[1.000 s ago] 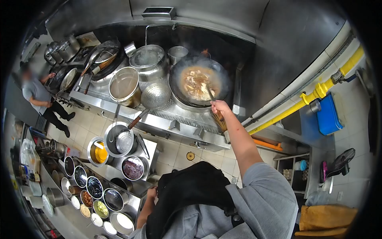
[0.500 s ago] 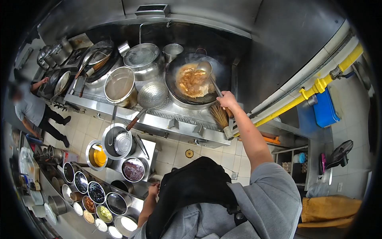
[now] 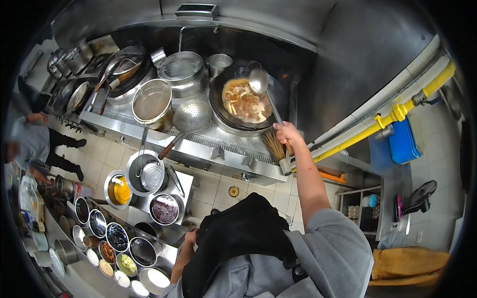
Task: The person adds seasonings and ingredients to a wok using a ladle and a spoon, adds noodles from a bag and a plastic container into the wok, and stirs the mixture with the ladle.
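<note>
My right hand point(image 3: 288, 133) is wrapped round the long handle of a metal ladle point(image 3: 259, 81). The ladle's bowl hangs over the upper right part of a dark wok point(image 3: 215, 106) on the range. Brown sauce with pale and golden pieces of food point(image 3: 243, 102) lies in the wok. Just below my right hand, a bamboo wok brush point(image 3: 274, 144) rests at the range's front edge. My left hand point(image 3: 191, 237) is low by my body, beside the counter of containers, with its fingers curled. What they grip, if anything, is hidden.
Left of the wok are a perforated skimmer point(image 3: 192, 115), a deep pot point(image 3: 151, 101) and a lidded pot point(image 3: 180, 66). Bowls, including one with yellow liquid point(image 3: 119, 190), and several ingredient tins point(image 3: 118, 236) stand lower left. A yellow pipe point(image 3: 392, 116) runs at right. Another person point(image 3: 35, 144) stands far left.
The ladle's bowl has lifted off the food toward the wok's upper right. The food lies flatter and spread in the sauce. The other person has leaned lower and turned.
</note>
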`<state>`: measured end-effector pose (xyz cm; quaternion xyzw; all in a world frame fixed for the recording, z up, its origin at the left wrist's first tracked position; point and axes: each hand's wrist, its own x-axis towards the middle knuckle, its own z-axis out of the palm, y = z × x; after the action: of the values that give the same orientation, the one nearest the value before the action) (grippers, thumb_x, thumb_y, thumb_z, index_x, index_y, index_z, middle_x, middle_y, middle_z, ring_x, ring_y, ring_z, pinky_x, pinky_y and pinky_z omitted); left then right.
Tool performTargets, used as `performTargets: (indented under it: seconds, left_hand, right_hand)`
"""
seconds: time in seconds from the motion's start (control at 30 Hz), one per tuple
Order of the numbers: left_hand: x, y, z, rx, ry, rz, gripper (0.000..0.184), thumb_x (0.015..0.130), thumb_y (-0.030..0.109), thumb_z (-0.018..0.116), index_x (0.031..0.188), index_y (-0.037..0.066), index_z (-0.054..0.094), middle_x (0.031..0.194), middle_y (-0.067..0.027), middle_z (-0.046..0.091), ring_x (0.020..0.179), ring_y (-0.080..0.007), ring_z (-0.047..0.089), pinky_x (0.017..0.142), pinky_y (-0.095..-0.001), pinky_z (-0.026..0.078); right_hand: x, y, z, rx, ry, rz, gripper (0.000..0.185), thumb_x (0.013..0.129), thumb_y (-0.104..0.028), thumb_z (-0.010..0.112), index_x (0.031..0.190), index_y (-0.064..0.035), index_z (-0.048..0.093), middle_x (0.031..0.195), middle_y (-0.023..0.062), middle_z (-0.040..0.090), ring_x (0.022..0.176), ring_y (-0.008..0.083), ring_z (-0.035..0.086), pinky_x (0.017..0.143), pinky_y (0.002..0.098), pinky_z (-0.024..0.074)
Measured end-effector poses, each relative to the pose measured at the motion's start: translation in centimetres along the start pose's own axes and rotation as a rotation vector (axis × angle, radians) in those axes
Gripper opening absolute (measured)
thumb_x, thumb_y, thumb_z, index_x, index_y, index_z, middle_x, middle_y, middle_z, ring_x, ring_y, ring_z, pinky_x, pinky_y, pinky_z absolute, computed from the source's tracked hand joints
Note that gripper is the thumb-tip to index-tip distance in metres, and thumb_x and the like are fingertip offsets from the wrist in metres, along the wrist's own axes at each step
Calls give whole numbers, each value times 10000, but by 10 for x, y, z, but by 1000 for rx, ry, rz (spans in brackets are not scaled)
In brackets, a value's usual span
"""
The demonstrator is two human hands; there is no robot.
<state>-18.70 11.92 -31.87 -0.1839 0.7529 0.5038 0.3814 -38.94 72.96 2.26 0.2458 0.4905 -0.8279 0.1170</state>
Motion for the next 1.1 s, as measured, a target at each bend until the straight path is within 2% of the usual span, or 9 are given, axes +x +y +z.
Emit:
performTargets:
  seconds: [0.07, 0.3, 0.33, 0.43, 0.57, 0.77, 0.9, 0.97, 1.1]
  left_hand:
    - [4, -14, -6, 94, -21, 117, 302, 921, 224, 656, 1131, 18, 725, 901, -62, 729, 715, -145, 624, 640, -295, 475]
    - [-18, -2, -2, -170, 29, -118, 301, 913, 198, 661, 1135, 4, 720, 910, -78, 736, 753, -157, 650, 673, -302, 500]
    - [-19, -6, -3, -49, 28, -95, 309, 911, 190, 661, 1142, -8, 713, 940, -93, 742, 802, -182, 672, 723, -317, 516]
    - [-18, -27, -1, 21, 39, -64, 310, 912, 180, 654, 1140, -22, 712, 992, -120, 749, 901, -228, 701, 818, -342, 532]
    - [-25, -6, 4, -74, 61, 8, 301, 910, 184, 634, 1103, -26, 731, 1033, -141, 748, 974, -258, 705, 870, -351, 531]
    - [-46, -9, -2, 84, 71, -59, 316, 902, 190, 618, 1102, -26, 733, 1035, -146, 745, 958, -258, 700, 850, -343, 532]
    - [-49, -8, -5, -128, 59, -63, 304, 898, 184, 615, 1092, -16, 738, 972, -143, 743, 860, -235, 693, 768, -342, 535]
    - [-61, 5, -6, -60, 98, -78, 299, 898, 179, 613, 1091, -14, 736, 956, -135, 740, 825, -224, 686, 738, -342, 532]
    - [-59, 1, -8, -63, 88, -11, 285, 899, 157, 602, 1095, -5, 730, 919, -109, 734, 757, -201, 673, 680, -342, 529]
  right_hand:
    - [5, 6, 19, -1274, 669, -191, 191, 997, -214, 615, 1075, -53, 549, 603, -16, 434, 408, 86, 422, 314, 271, 319]
    - [-21, 23, 23, 91, 60, -76, 202, 963, -211, 661, 927, -120, 485, 608, -29, 440, 395, 57, 388, 320, 253, 290]
    - [-9, 32, 28, -289, 296, -169, 171, 957, -179, 650, 967, -79, 511, 599, -17, 435, 393, 75, 393, 326, 267, 301]
    - [8, 45, 43, -509, 556, -229, 172, 942, -150, 641, 886, -44, 517, 568, 5, 440, 381, 117, 411, 331, 305, 323]
    - [-2, 50, 22, 273, 84, -84, 214, 957, -199, 658, 874, -65, 513, 546, -37, 393, 368, 84, 380, 312, 271, 311]
    - [-9, 48, 15, 516, -307, 20, 194, 974, -215, 644, 880, -88, 532, 544, -44, 401, 357, 65, 340, 303, 260, 294]
    - [3, 43, 26, 116, 84, -112, 209, 968, -223, 639, 960, -25, 575, 564, -15, 478, 357, 95, 406, 318, 285, 354]
    - [30, 40, 25, -635, 598, -289, 287, 964, -221, 617, 767, -24, 549, 555, 27, 500, 375, 150, 467, 336, 328, 408]
    - [43, 28, 37, -865, 700, -107, 332, 939, -198, 600, 677, -8, 528, 533, 74, 506, 400, 193, 507, 362, 355, 449]
